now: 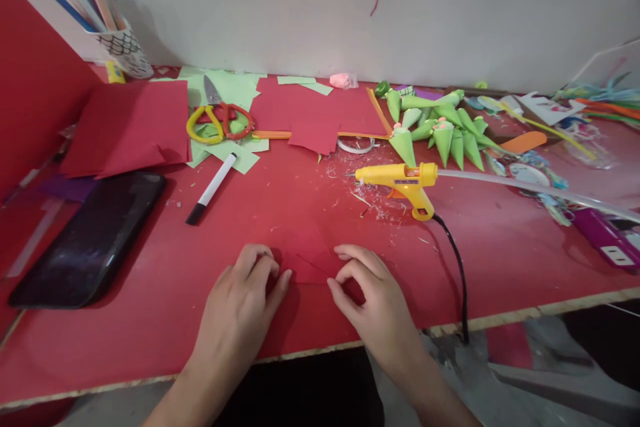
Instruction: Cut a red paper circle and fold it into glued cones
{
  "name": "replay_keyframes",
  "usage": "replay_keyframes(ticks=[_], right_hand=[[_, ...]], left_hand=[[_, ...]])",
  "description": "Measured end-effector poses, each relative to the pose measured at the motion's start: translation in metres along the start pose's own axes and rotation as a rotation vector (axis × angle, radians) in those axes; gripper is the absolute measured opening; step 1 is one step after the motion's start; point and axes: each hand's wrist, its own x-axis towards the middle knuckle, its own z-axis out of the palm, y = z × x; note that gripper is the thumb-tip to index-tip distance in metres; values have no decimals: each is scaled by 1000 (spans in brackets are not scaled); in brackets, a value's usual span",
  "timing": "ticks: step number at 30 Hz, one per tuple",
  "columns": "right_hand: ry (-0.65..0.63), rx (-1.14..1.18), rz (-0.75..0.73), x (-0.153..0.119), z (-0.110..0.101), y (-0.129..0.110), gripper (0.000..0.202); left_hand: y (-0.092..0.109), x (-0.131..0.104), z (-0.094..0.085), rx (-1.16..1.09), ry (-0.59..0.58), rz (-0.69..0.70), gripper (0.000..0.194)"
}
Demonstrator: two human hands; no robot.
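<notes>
A piece of red paper (307, 270) lies on the red tabletop near its front edge, and its outline blends into the surface. A thin dark line, like a fold or cut edge, slants across it. At the paper's left side is my left hand (245, 293), its fingers curled and its thumb resting by the lower left corner. My right hand (367, 293) pinches the paper's right edge between thumb and fingers. Beyond the right hand, a yellow glue gun (400, 177) lies on its side with a clear glue stick (530, 185) in its back.
Scissors (220, 121) rest on green paper scraps (245, 159), beside a red paper stack (133, 123). A marker (211, 188) and black phone (90, 240) lie left. Green paper cones (443, 137) are heaped at back right. The gun's black cord (457, 260) hangs over the front edge.
</notes>
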Motion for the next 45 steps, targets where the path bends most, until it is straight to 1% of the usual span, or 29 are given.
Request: replay_keyframes(ticks=[6,12,17,21,23,25,27,28,30,32,34,37,40,45], right_hand=[[-10,-20,12,2,-1,-1,14],[-9,-61,54,0,-4,3,15],[9,-95,35,-2,-6,6,10],[2,-104,20,-4,-8,8,18],[14,-114,-3,-8,-9,11,21],[63,-139,-46,-13,-10,13,23],[116,-173,-136,-17,-11,11,26],[120,-191,-202,-18,-11,9,29],[66,-225,-342,-18,-9,1,33],[-16,-264,-411,-15,-5,-7,33],[-79,-301,-396,-13,0,-12,31],[-131,-324,-355,-11,5,-13,31],[-156,-330,-348,-12,5,-10,34],[-213,-374,-378,-13,3,-8,39]], left_hand=[[0,1,-2,92,11,7,23],[0,2,-3,110,-2,23,22],[0,3,-2,114,-10,13,23],[0,2,-2,88,-9,6,22],[0,2,-2,82,-4,10,21],[0,2,-1,80,0,11,20],[-1,2,-1,78,4,15,20],[-1,2,-1,78,10,19,20],[0,2,-1,82,21,26,21],[0,2,-1,96,22,29,22],[1,3,-2,110,13,32,22],[1,5,-2,120,-1,45,23],[0,5,-2,128,-6,46,25],[2,4,-2,139,3,34,27]])
